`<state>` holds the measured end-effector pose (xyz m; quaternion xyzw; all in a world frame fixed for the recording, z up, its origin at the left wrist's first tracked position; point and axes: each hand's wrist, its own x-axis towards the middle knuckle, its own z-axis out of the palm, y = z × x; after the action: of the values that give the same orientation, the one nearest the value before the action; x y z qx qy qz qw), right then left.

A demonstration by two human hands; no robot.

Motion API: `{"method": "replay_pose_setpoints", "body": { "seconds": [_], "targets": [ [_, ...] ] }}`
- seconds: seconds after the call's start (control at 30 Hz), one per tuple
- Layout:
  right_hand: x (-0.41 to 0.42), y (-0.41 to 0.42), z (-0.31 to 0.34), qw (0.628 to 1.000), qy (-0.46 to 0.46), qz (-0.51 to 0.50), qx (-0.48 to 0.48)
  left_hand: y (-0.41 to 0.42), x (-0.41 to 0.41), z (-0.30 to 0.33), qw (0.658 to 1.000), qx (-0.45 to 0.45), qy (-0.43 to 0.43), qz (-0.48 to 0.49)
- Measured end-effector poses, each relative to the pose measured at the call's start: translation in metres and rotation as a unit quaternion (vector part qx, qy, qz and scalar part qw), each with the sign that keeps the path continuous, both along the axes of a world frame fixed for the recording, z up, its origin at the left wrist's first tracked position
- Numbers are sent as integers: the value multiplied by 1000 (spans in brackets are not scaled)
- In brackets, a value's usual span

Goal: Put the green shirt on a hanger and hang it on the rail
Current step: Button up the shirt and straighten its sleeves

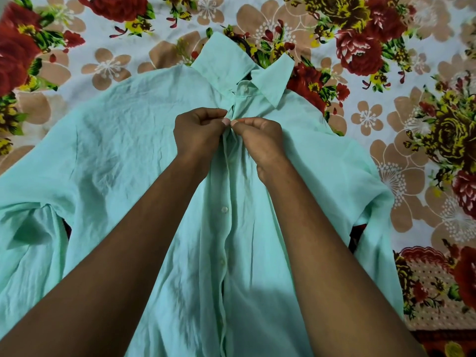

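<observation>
Green shirt (128,140) lies spread front-up on the floral bedsheet (386,60), under & all round both our hands, collar (247,65) on the far side of them, sleeves out to either side. We see a dark curved bit poking from the collar opening just past it, maybe a hanger hook, can't tell for sure. Sheet shows beyond the shirt on the far side & to the right of our right hand.

Placket (226,202) runs from between our hands back toward us, w/ two buttons (224,209) done up on the near side of the hands; a third sits at the collar band, beyond the hands.

Left hand (198,132) has fingers curled, thumb & forefinger pinching the shirt's front edge at the top of the placket. Right hand (260,140) does the same from the other side, pinching the opposite edge. Fingertips (226,121) of both nearly meet at the chest, just below the collar.
</observation>
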<state>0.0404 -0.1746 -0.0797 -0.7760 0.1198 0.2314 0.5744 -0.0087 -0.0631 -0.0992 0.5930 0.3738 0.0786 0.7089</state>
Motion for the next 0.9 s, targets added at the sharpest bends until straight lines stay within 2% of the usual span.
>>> {"method": "replay_pose_setpoints", "body": {
  "seconds": [0.33, 0.9],
  "targets": [
    [3, 1, -4, 1000, -2, 0, -18, -2, -3, 1, 1000, 17, -20, -9],
    [1, -4, -14, 999, -28, 29, -11, 3, 5, -3, 997, 70, 33, -16]
  ]
}}
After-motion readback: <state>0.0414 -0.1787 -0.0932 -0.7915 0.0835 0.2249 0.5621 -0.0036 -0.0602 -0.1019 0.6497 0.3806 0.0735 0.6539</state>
